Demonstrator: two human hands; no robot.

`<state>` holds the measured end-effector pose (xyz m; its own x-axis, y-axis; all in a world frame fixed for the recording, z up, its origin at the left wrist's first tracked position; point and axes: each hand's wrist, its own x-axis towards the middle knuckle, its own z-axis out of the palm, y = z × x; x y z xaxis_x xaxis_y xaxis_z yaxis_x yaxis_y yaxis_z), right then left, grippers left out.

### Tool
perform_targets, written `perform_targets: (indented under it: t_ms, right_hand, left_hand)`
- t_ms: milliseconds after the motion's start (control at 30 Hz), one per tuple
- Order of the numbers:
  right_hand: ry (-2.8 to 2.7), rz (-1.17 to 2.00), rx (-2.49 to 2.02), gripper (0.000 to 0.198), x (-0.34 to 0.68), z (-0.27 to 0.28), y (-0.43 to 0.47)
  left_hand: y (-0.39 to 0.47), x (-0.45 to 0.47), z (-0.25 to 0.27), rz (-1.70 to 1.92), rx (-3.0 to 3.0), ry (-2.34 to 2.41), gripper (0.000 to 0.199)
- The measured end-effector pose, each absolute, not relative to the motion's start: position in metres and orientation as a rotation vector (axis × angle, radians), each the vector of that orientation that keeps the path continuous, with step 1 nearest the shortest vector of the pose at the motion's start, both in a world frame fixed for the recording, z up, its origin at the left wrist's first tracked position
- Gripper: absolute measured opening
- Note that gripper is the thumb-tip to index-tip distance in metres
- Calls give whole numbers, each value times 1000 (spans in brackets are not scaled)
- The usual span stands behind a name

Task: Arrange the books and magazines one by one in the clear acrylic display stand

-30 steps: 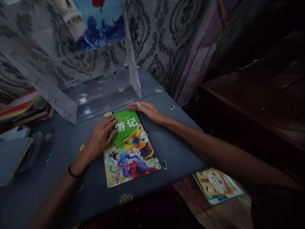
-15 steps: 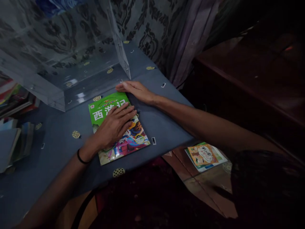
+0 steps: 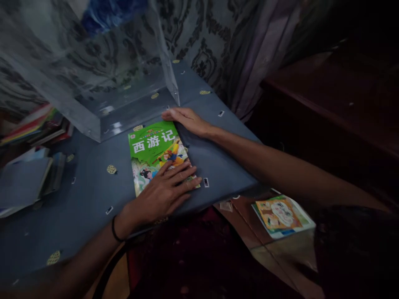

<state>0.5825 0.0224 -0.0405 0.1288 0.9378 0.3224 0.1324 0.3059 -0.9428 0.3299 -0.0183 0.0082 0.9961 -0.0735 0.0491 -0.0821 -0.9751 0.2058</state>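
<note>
A green picture book [image 3: 149, 155] with large white Chinese characters and cartoon figures lies flat, cover up, near the corner of the table. Across its lower part rests my left hand [image 3: 166, 189], palm down with the fingers stretched out; a dark band circles that wrist. At the book's top right corner is my right hand [image 3: 188, 120], on its edge with the fingers extended. Its fingertips reach along the top edge, and whether they touch the book I cannot tell. The left hand hides the book's bottom edge.
A clear acrylic case [image 3: 102, 120] stands open at the back of the blue patterned tablecloth [image 3: 93, 187]. Stacked books [image 3: 28, 178] lie at the left. More books [image 3: 282, 216] are on the floor, lower right. A dark red wooden surface [image 3: 336, 95] stands at the right.
My left hand has slid down the cover from its middle to its lower part, uncovering the title and the cartoon figure. The right hand stays by the top corner. The view has shifted slightly.
</note>
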Motion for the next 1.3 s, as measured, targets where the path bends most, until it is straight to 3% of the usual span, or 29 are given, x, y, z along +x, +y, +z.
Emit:
perform_targets:
  t_ms: [100,300,500,800,1100,1300]
  right_hand:
    - [-1478,647,-1216,65,580,-37,15]
    - [-1911,295,-1434,42,570,-41,5]
    - [-2052,158,-1506,38,565,-40,2]
    - [-2375,268,-1345,39,513,-19,32]
    - [-2468,307,-1279,45,455,-21,-13]
    - [-2541,348,-1091,37,452,-16,-46]
  left_hand:
    - [-23,326,2,137,2965,-95,43]
    - [-26,321,2,150,2967,-59,43]
    - [-6,299,10,188,2852,83,40]
    - [49,249,-21,713,2513,583,37]
    - [73,245,-25,674,2346,830,37]
    - [75,250,-39,682,2463,917,40]
